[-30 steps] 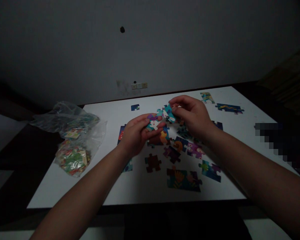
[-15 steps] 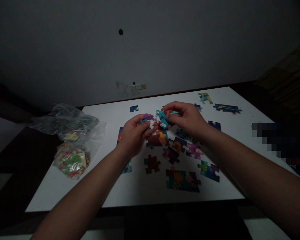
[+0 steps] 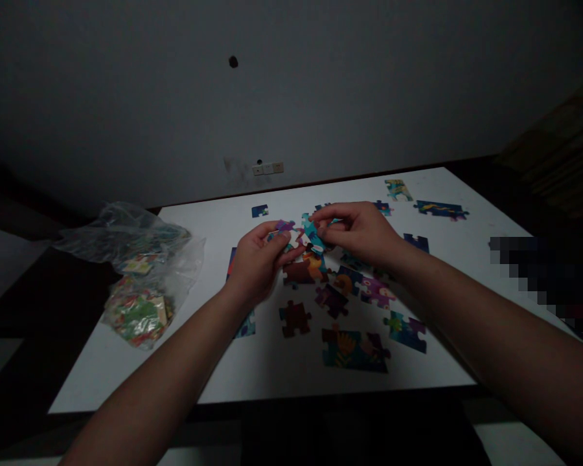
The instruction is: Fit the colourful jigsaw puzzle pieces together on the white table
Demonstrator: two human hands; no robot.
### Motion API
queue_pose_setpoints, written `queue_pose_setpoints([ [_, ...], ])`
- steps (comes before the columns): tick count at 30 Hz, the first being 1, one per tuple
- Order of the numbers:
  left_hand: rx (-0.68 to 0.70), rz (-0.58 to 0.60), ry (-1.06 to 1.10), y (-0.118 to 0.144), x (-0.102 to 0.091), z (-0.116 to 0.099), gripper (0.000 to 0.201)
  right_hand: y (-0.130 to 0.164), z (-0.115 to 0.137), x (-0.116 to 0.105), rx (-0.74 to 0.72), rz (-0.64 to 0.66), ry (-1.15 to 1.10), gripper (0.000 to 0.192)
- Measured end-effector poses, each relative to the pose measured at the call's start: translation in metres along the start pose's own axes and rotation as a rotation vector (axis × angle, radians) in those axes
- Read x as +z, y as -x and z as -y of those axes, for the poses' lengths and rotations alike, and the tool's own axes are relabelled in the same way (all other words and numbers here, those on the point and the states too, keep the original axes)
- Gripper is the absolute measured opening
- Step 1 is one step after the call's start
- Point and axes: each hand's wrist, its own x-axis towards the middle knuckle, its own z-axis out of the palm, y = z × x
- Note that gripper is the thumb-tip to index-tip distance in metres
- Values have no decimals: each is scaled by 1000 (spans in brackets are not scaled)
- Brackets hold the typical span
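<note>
Head view: above the table [image 3: 267, 369], our left hand [image 3: 260, 259] pinches a purple-white piece [image 3: 286, 226], our right hand [image 3: 362, 230] a turquoise piece [image 3: 309, 225]; we judge work partial: the yellow-flower strip [image 3: 354, 350] appears joined, the brown piece [image 3: 295, 318] loose.

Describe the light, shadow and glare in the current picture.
Head view: dim overall, the wall dull grey; head view: small pale glints on the bag; head view: soft shadow on the table around the brown piece.
</note>
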Motion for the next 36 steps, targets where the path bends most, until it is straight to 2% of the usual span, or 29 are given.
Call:
queue_pose_setpoints([
  [6, -7, 21, -52, -1, -1, 2, 30, 2, 1, 2, 7, 18, 37, 23],
  [7, -10, 19, -58, -1, -1, 3, 30, 1, 2, 0, -7, -6, 43, 22],
  [9, -11, 6, -79, -1, -3, 3, 29, -2, 5, -9, -48, -137, 37, 20],
  [12, 49, 3, -230, 0, -8, 2, 25, -12, 7, -39, -88, -431, -57, 21],
  [15, 145, 65, -476, 2, -10, 1, 20, -25, 5, -80, -99, -645, -146, 22],
  [17, 165, 136, -565, 4, -10, 1, 17, -30, 1, -103, -98, -740, -163, 18],
  [19, 167, 184, -591, 6, -9, 1, 15, -30, -4, -118, -51, -754, -120, 10],
  [21, 184, 192, -620, 7, -9, 2, 15, -27, -8, -122, 42, -621, 51, 4],
  [23, 212, 173, -677, 6, -11, 3, 20, -21, -10, -117, 90, -346, 312, 8],
  [25, 234, 153, -741, 5, -12, 3, 21, -16, -11, -106, 77, -42, 519, 10],
  [26, 240, 146, -764, 5, -13, 3, 19, -14, -11, -98, 67, 85, 574, 12],
  [28, 247, 135, -786, 5, -13, 1, 15, -12, -12, -84, 72, 262, 605, 14],
  [31, 242, 145, -846, 7, -12, -1, 16, -9, -13, -67, 46, 437, 609, 14],
  [33, 220, 164, -867, 8, -11, -1, 18, -9, -14, -61, -3, 493, 637, 15],
  [36, 134, 159, -752, 8, -11, 3, 21, -14, -14, -56, -66, 406, 738, 21],
])
